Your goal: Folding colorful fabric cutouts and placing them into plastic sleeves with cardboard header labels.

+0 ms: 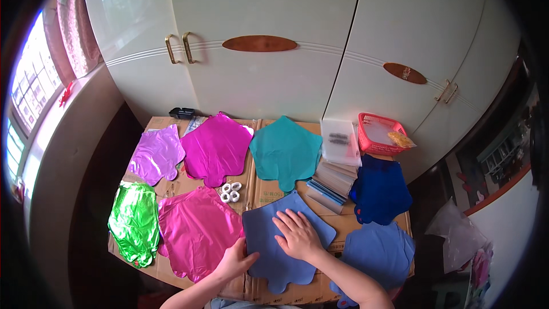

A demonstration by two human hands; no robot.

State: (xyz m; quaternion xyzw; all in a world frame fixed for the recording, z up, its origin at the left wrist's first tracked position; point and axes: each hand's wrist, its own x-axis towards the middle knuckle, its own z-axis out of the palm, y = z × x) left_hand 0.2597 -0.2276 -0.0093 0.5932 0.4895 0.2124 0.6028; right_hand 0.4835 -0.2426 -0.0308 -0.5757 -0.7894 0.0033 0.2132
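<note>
A flat blue star-shaped foil balloon (274, 272) lies in front of me, its rounded tail toward me. My right hand (298, 237) rests flat on its upper middle with the fingers stretched out. At the balloon's left edge my left hand (235, 260) is closed, thumb on the blue foil and fingers curled at the rim. Just left of that hand is a flat pink foil balloon (197, 226). Further blue foil (377, 252) lies to the right, partly behind my right forearm, and a dark blue one (383, 191) lies beyond it.
Magenta (217, 146), teal (286, 149), lilac (157, 154) and green (134, 223) foil balloons lie on the cardboard (260, 194). White ribbon rolls (230, 192), fanned strips (331, 183), clear bags (337, 143) and a red basket (380, 147) are there too. White cabinets (263, 86) stand behind.
</note>
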